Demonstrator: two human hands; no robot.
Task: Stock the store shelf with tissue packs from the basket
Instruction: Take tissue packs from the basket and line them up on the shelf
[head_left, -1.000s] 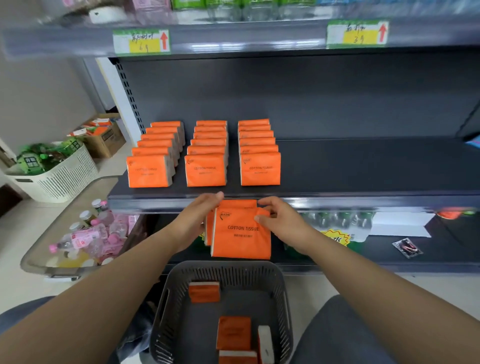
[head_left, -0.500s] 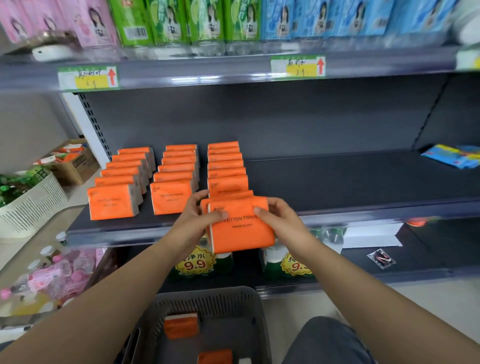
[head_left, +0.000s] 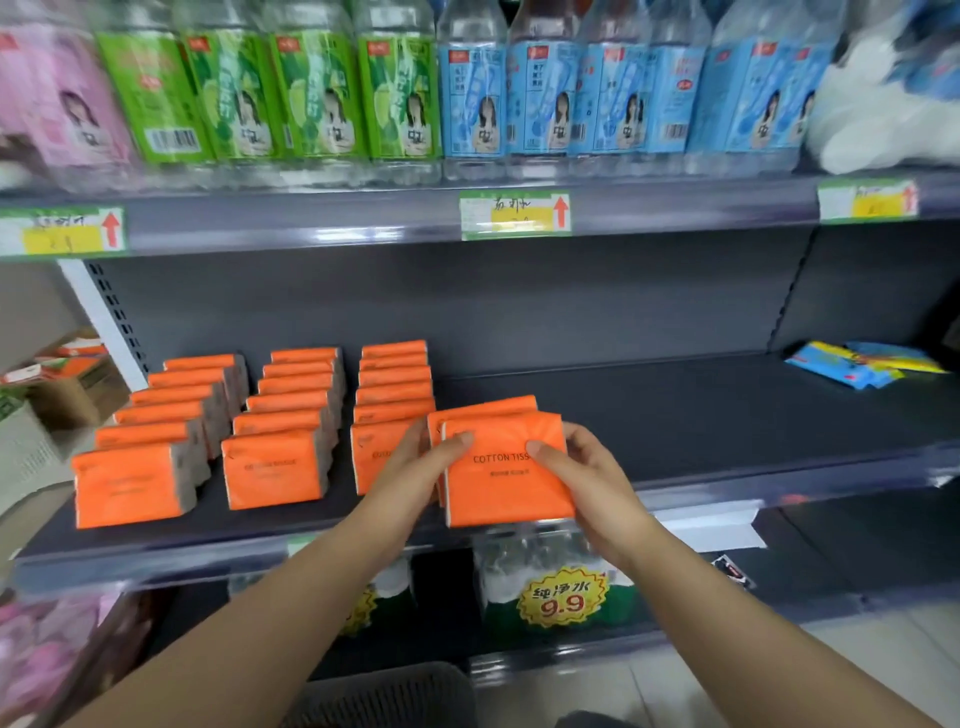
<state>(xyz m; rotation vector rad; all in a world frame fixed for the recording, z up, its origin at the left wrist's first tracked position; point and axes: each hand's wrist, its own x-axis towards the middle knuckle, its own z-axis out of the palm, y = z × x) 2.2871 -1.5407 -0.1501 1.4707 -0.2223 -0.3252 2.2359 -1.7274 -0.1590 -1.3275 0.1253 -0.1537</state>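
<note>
Both hands hold a small stack of orange tissue packs (head_left: 506, 478) upright over the front edge of the dark shelf (head_left: 701, 415). My left hand (head_left: 415, 467) grips the stack's left side, my right hand (head_left: 576, 473) its right side. The stack is just right of three rows of orange tissue packs (head_left: 280, 415) that stand on the shelf. Only the grey basket's rim (head_left: 384, 691) shows at the bottom edge.
Bottles (head_left: 395, 88) with pink, green and blue labels fill the shelf above. Blue packets (head_left: 862, 366) lie at the shelf's far right. Below hang a 9.9 price sign (head_left: 563, 597) and water bottles. A cardboard box (head_left: 67, 384) and a white basket sit at left.
Both hands lifted the stack of packs from above the basket up to the shelf and rightward, beside the third row. The view tilted up, so the basket dropped nearly out of sight.
</note>
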